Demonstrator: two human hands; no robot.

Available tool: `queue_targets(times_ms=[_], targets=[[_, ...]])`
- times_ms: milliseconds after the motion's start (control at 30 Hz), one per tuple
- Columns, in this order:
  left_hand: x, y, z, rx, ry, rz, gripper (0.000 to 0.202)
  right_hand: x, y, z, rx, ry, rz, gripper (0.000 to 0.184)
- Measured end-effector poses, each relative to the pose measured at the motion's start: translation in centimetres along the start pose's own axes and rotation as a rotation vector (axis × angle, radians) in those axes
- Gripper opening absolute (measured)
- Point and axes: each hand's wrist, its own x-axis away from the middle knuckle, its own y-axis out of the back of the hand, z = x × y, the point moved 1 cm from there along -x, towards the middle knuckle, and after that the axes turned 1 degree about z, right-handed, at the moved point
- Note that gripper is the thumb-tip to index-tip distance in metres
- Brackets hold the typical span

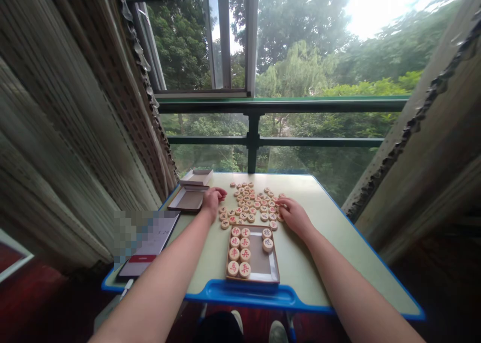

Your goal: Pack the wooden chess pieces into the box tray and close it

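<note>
Ten discs point(245, 255) seated in one open box point(258, 264) at table's near edge: eight red-marked, two dark-marked. Loose discs point(251, 217) beyond, overlapping, exact count unclear. Two hands flanking: left hand point(214, 198) loosely curled, right hand point(293, 212) at discs; grips cannot be told. Two trays point(188, 200), far left. One pale table point(353, 247), blue-rimmed. Behind: railing point(300, 105), window point(203, 42).

Left hand point(213, 198): loosely bent, fingers pointing inward.
Right hand point(293, 212): back upward, fingers reaching in toward the left one.
Forearms point(165, 279): both bare, stretched well forward.
</note>
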Motion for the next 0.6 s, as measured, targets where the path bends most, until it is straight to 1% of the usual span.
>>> queue_targets(times_ms=[67, 133, 200, 267, 333, 433, 533, 600], targets=[[0.0, -0.2, 0.0, -0.049, 0.003, 0.004, 0.019, -0.1, 0.0, 0.0, -0.008, -0.002, 0.002, 0.027], [0.2, -0.3, 0.0, -0.086, -0.006, 0.014, 0.02, -0.2, 0.1, -0.2, -0.032, -0.018, -0.029, 0.029], [0.6, -0.3, -0.2, -0.104, -0.023, 0.037, 0.021, -0.3, 0.2, -0.5, -0.07, -0.079, -0.082, 0.033], [1.0, -0.3, -0.4, -0.105, -0.032, 0.077, 0.022, -0.4, 0.2, -0.8, -0.092, -0.145, -0.102, 0.034], [1.4, -0.5, -0.6, -0.134, -0.029, 0.142, 0.023, -0.4, 0.3, -1.0, -0.08, -0.153, -0.064, 0.03], [2.1, -1.4, -0.7, -0.297, -0.044, 0.274, 0.023, -0.4, 0.4, -1.1, -0.059, -0.123, 0.0, 0.025], [2.5, -2.2, -0.6, -0.429, -0.128, 0.373, 0.02, -0.4, 0.3, -1.1, -0.109, -0.11, 0.005, 0.028], [2.6, -2.4, -0.7, -0.495, -0.217, 0.43, 0.017, -0.4, 0.2, -0.9, -0.119, -0.045, 0.008, 0.031]])
